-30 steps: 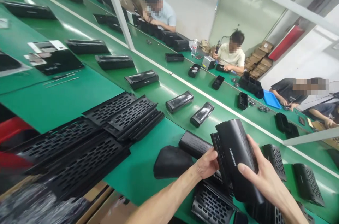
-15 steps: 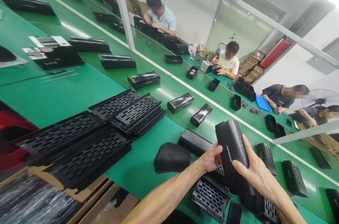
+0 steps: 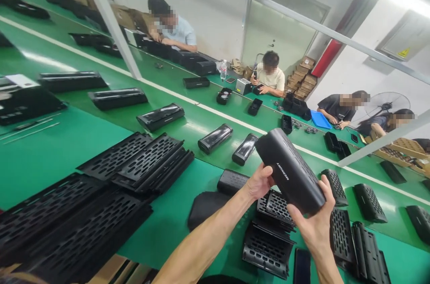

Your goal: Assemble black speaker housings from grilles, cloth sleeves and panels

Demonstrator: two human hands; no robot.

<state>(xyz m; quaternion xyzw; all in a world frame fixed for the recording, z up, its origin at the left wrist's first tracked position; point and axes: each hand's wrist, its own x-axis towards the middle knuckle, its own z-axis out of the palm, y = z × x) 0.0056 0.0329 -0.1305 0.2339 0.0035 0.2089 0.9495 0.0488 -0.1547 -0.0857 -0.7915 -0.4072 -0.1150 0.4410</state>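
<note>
A black casing (image 3: 290,169) with white "MERKURY" lettering is raised above the bench, tilted, its slotted face turned up and to the right. My left hand (image 3: 260,181) grips its left end, thumb on the lettered side. Around the lower right end wrap the fingers of my right hand (image 3: 314,219). Below lie slotted black covers (image 3: 268,246), and a dark phone-like slab (image 3: 302,266) is close to my right wrist. A black cloth-like piece (image 3: 204,208) rests left of my left forearm, beside another slotted casing (image 3: 231,181).
Slotted black panels (image 3: 148,163) are piled on the bench to the left. Several glossy black casings (image 3: 215,138) stand along the green belt (image 3: 188,140). Across it, co-workers (image 3: 270,73) sit at work. A slanted white post (image 3: 107,19) rises at left.
Both hands have turned the casing from nearly upright to a slanted, flatter pose. My right hand has moved down to its lower end. The whole view has swung to the right.
</note>
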